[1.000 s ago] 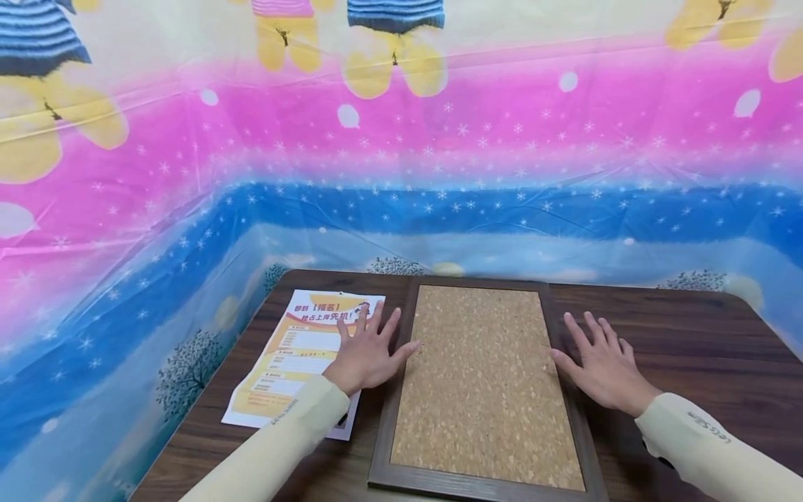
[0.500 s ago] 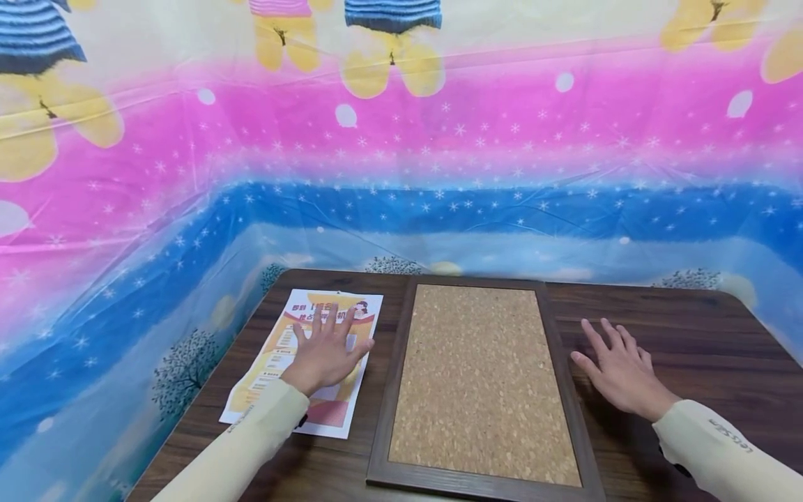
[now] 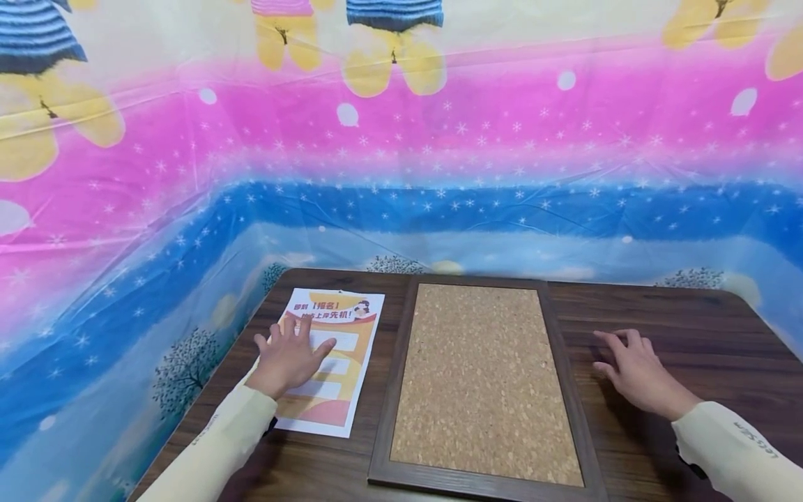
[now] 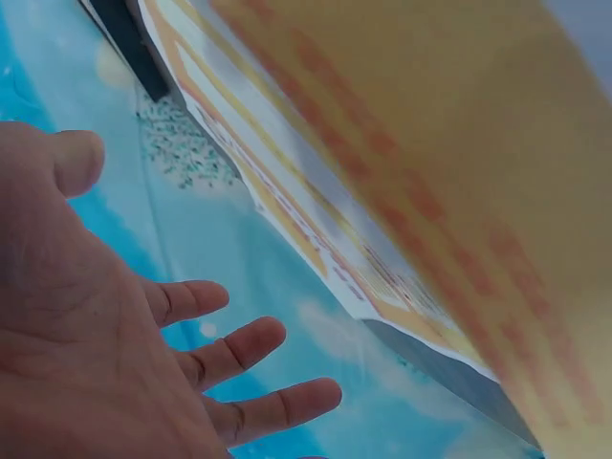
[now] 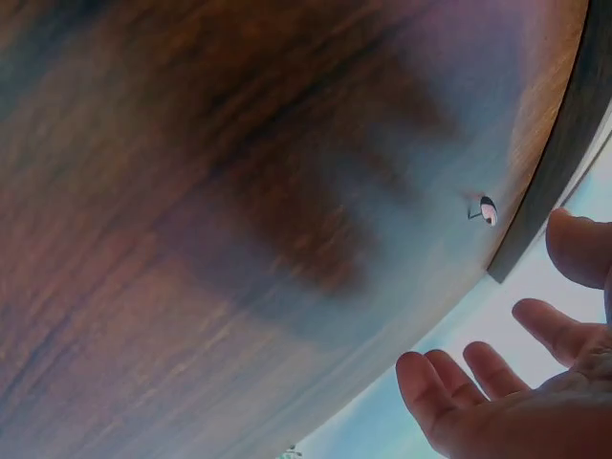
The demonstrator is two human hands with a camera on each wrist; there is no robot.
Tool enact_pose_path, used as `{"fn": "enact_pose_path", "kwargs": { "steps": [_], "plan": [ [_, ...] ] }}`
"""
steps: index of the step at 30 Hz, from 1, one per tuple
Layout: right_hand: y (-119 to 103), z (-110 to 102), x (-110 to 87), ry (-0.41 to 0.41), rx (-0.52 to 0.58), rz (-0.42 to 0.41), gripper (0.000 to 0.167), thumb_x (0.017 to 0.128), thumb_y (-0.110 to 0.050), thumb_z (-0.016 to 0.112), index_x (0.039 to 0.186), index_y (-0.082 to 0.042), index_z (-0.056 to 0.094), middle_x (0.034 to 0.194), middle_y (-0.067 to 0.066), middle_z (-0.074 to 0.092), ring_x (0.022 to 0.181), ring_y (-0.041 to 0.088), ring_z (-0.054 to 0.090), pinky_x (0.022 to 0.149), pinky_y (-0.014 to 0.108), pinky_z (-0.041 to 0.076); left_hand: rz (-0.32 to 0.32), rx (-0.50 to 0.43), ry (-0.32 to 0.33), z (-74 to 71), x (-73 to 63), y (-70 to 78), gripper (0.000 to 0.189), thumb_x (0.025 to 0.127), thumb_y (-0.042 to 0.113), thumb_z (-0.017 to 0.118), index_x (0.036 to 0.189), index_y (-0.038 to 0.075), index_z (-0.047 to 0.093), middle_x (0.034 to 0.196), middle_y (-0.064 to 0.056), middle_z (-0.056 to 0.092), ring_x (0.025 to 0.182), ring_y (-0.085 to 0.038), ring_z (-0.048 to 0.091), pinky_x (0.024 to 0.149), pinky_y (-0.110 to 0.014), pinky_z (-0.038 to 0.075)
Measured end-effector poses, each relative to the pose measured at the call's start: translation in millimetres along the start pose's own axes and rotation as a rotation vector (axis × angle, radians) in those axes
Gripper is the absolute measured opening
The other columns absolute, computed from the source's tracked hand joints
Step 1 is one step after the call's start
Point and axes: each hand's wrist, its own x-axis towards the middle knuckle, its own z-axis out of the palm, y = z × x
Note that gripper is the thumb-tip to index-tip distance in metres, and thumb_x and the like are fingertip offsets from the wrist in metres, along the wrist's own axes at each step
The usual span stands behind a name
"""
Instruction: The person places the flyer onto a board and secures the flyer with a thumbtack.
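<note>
My left hand hovers over the left part of a printed poster, fingers spread and holding nothing. In the left wrist view, a gap shows between its fingers and the poster. Right of the poster, a cork board with a brown frame lies flat on the table. My right hand is over the table to the right of the board, fingers slightly bent and nothing held. The right wrist view shows a small thumbtack on the tabletop, close to the board's frame and beyond the fingertips.
The dark wood table has rounded far corners. A colourful printed curtain hangs behind it and along the left side. A tiny dark spot shows at the poster's top edge.
My left hand has moved left from the board's edge to the poster's left part. My right hand has moved right, away from the board, and its fingers have bent a little.
</note>
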Motion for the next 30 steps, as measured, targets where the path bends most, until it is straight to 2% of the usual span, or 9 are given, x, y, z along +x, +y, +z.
{"fn": "enact_pose_path", "kwargs": {
  "steps": [8,13,18,22,30],
  "plan": [
    [4.6,-4.3,-1.9,-0.009,-0.013,-0.018,0.040,0.089,-0.008,0.064,0.125,0.004,0.051,0.110,0.025,0.044,0.093,0.038,0.043,0.070,0.052,0.039,-0.042,-0.016,0.000,-6.5,-5.9,-23.3,0.082,0.093,0.055,0.049,0.142,-0.007,0.028,0.131,-0.036,0.029,0.117,-0.055,0.026,0.091,-0.072,0.012],
    [6.6,-5.0,-1.2,-0.058,-0.009,-0.028,0.025,0.086,-0.006,0.068,0.109,0.002,0.061,0.096,0.013,0.052,0.085,0.029,0.052,0.067,0.047,0.044,-0.089,-0.030,-0.033,-11.5,-7.7,-40.7,0.080,0.092,0.048,0.055,0.138,-0.012,0.029,0.127,-0.040,0.031,0.113,-0.056,0.028,0.088,-0.070,0.015],
    [5.4,-5.2,0.1,-0.098,0.026,-0.035,0.012,0.084,-0.002,0.069,0.095,-0.004,0.064,0.088,0.003,0.055,0.078,0.019,0.055,0.063,0.039,0.047,-0.154,-0.032,-0.070,-15.8,-8.9,-59.4,0.081,0.090,0.050,0.058,0.130,-0.016,0.033,0.117,-0.042,0.039,0.107,-0.057,0.035,0.087,-0.068,0.018],
    [4.2,-4.4,0.7,-0.110,0.025,-0.047,0.010,0.084,-0.001,0.069,0.090,-0.006,0.064,0.084,0.000,0.055,0.075,0.016,0.054,0.062,0.037,0.046,-0.181,-0.042,-0.104,-16.7,-10.9,-70.3,0.087,0.089,0.053,0.057,0.130,-0.020,0.032,0.116,-0.045,0.041,0.107,-0.060,0.036,0.086,-0.068,0.018],
    [5.5,-3.3,0.1,-0.075,0.012,-0.079,0.016,0.081,0.006,0.068,0.083,-0.009,0.064,0.079,-0.003,0.053,0.070,0.012,0.052,0.059,0.035,0.045,-0.158,-0.045,-0.169,-14.7,-13.4,-77.4,0.100,0.088,0.062,0.051,0.133,-0.023,0.024,0.126,-0.044,0.039,0.112,-0.064,0.032,0.088,-0.071,0.011]
  ]
}}
